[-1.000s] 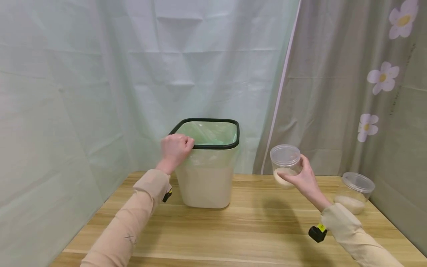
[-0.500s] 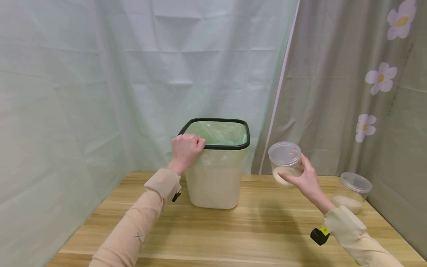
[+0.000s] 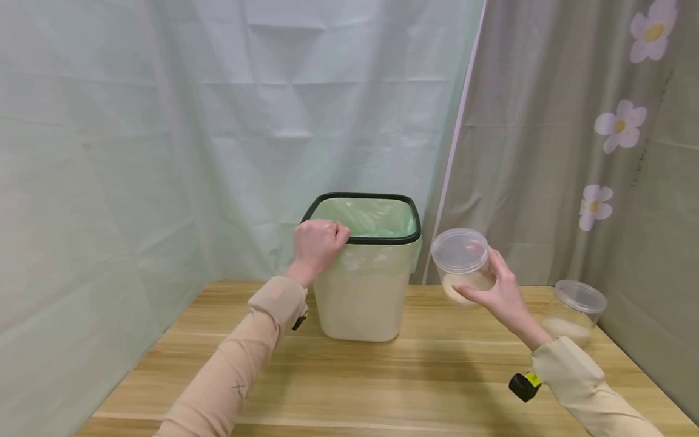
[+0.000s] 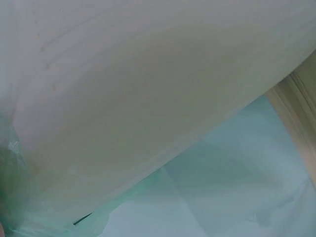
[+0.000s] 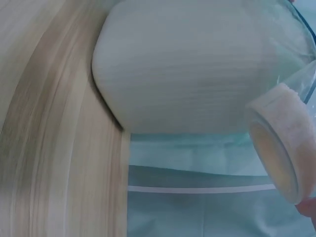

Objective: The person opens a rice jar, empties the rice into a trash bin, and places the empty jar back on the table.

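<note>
My left hand (image 3: 319,246) grips the near left part of the black rim of a cream trash bin (image 3: 360,297). A pale green bin liner (image 3: 377,216) hangs inside the bin and folds over its outside; the bin's wall (image 4: 148,98) fills much of the left wrist view. My right hand (image 3: 499,297) holds a lidded clear plastic jar (image 3: 459,258) above the table, to the right of the bin and apart from it. The jar is slightly tilted, with whitish, grain-like contents low inside. In the right wrist view the jar's base (image 5: 274,153) shows, with the bin behind.
A second lidded clear jar (image 3: 576,306) with similar contents stands on the wooden table (image 3: 355,388) at the right, behind my right wrist. Pale curtains (image 3: 338,121) enclose the back and left; a grey-brown curtain (image 3: 530,152) with flowers hangs at the right.
The bin has slid to the right across the table with my left hand on its rim. The jar in my right hand has shifted slightly left and up, nearer the bin, and tilts more.
</note>
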`<state>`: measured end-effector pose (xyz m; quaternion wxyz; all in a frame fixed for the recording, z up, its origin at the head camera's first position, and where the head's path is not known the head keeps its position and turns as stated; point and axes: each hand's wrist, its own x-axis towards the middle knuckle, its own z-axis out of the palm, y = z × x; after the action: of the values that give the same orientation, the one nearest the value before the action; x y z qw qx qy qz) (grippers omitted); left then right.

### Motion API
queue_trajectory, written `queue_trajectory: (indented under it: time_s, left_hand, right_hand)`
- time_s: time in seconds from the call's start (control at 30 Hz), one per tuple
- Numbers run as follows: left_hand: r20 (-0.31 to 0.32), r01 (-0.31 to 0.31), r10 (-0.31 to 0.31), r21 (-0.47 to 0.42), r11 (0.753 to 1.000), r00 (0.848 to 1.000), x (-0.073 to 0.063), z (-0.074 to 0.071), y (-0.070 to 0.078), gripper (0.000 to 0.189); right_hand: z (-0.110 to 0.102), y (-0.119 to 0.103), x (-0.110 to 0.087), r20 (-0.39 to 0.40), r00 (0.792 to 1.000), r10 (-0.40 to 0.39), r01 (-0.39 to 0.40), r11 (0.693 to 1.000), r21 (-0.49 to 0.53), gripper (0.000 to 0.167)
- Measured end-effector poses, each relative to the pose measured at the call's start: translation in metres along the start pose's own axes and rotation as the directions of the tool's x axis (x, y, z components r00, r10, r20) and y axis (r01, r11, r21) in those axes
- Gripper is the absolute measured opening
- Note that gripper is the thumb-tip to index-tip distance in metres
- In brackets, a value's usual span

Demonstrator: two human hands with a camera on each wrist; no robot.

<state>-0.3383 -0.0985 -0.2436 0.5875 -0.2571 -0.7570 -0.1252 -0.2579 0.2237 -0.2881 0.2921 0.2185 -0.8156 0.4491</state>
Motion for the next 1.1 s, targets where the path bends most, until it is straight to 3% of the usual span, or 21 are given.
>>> queue_trajectory:
  time_s: [0.17,0.47,0.77,1.0,1.1]
  left_hand:
    - [0.005,0.001,-0.001,0.006,1.0,1.0,0.002,0.0,0.003,0.035]
    - [0.01,0.0,0.0,0.01,1.0,1.0,0.004,0.008,0.017,0.033]
    - [0.019,-0.004,0.003,0.034,0.999,1.0,0.01,0.014,0.029,0.036]
    - [0.071,-0.002,-0.001,0.049,0.999,0.998,0.013,0.015,0.036,0.039]
    - [0.092,0.015,-0.021,0.057,0.998,0.996,0.014,0.014,0.038,0.039]
  right_hand:
    - [0.0,-0.02,-0.004,0.009,0.999,-0.036,0.035,0.999,0.025,0.074]
    - [-0.001,-0.034,-0.006,0.026,0.995,-0.094,0.092,0.993,0.069,0.073]
    - [0.0,-0.037,-0.005,0.012,0.993,-0.116,0.115,0.99,0.077,0.074]
    - [0.001,-0.036,-0.006,0.035,0.994,-0.107,0.105,0.993,0.059,0.074]
    - [0.004,-0.026,-0.005,0.041,0.994,-0.103,0.1,0.993,0.064,0.077]
